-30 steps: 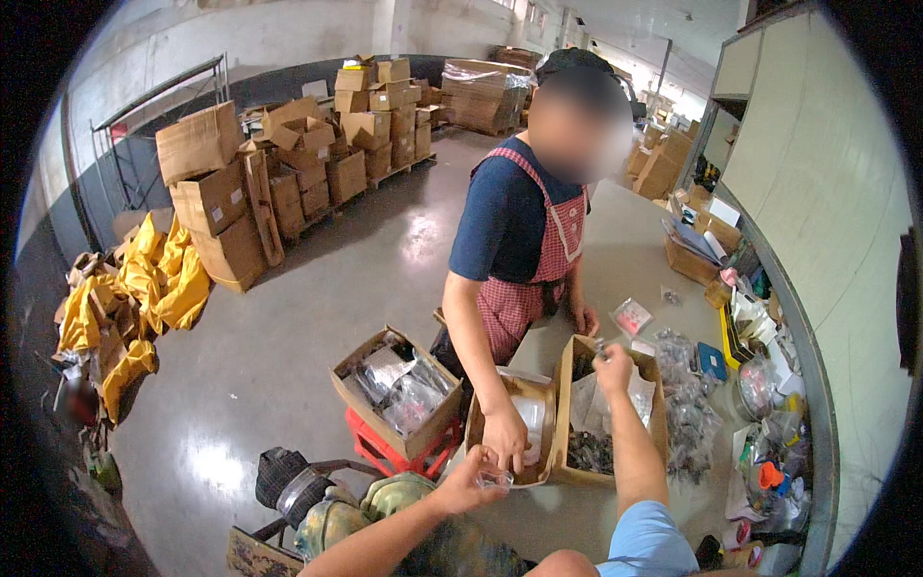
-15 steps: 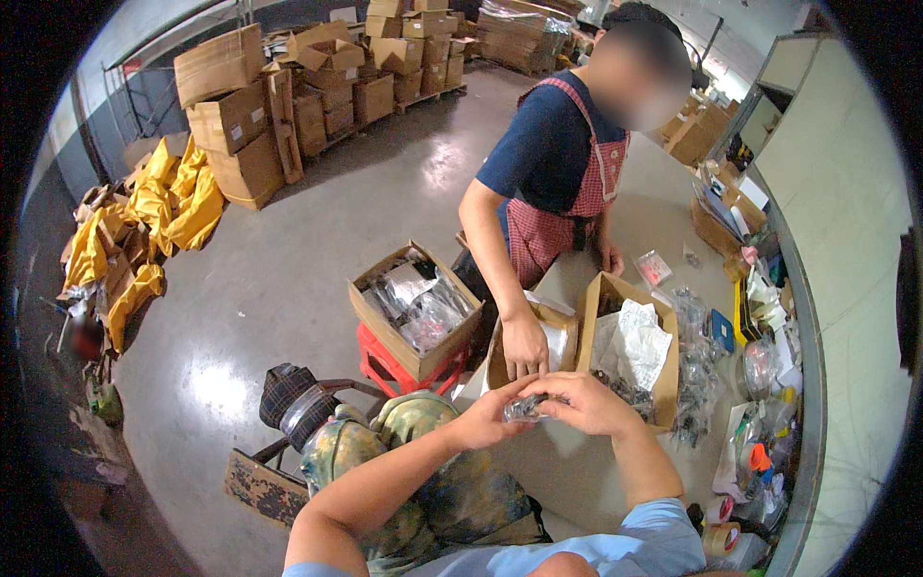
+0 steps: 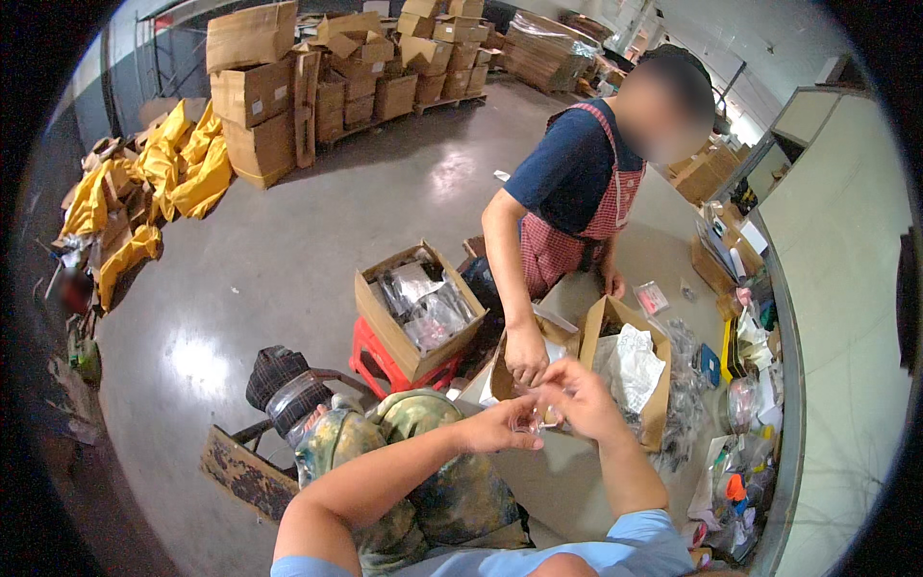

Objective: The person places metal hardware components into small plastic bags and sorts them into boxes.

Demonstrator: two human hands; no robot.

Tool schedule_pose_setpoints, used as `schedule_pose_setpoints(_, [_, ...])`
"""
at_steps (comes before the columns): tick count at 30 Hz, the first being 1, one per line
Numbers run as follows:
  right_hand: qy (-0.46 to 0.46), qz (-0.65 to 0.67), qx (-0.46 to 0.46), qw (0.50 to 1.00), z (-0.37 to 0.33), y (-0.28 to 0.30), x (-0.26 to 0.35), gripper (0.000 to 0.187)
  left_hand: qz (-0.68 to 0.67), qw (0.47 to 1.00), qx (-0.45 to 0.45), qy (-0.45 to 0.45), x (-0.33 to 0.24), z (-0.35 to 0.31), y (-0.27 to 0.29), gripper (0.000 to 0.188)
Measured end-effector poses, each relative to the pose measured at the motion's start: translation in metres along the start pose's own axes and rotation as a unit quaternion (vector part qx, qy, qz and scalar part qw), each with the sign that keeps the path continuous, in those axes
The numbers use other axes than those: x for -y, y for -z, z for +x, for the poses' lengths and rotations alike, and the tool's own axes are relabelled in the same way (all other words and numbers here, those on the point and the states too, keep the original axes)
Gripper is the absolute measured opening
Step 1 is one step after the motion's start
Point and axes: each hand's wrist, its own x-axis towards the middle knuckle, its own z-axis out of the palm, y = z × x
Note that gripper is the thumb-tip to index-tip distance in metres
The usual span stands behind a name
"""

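Observation:
My left hand (image 3: 498,428) is closed around a small clear plastic bag (image 3: 528,420), its fingers curled toward the table. Just to the right and slightly higher, my right hand (image 3: 580,396) is bent over the bag, its fingertips smeared by motion. Whether those fingers grip the bag is unclear. Past my hands, a co-worker's hand (image 3: 526,356) reaches down into an open cardboard box (image 3: 500,377). Beside that stands a second open cardboard box (image 3: 657,409) with a crumpled white paper (image 3: 636,365) in it.
Clear plastic packets (image 3: 681,404) lie right of the boxes. Various small items (image 3: 735,490) line the table's right edge along the wall. A carton of bagged parts (image 3: 423,308) sits on a red stool (image 3: 370,361). The co-worker (image 3: 577,192) stands across the table.
My hands have drawn slightly apart, the right one lifting and blurring; the dark contents seen in the bag between them no longer show. The view has shifted a little.

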Motion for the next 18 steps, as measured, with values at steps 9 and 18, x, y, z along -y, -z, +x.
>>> schedule_pose_setpoints(9, [0.032,0.168,-0.03,0.985,0.002,-0.029,-0.028,0.014,-0.066,0.997,0.014,-0.028,0.006,0.002,0.002,0.073])
schedule_pose_setpoints(18, [0.185,-0.327,0.072,0.924,-0.019,-0.006,0.011,0.019,-0.141,0.988,0.012,-0.057,-0.006,0.001,0.004,0.096])
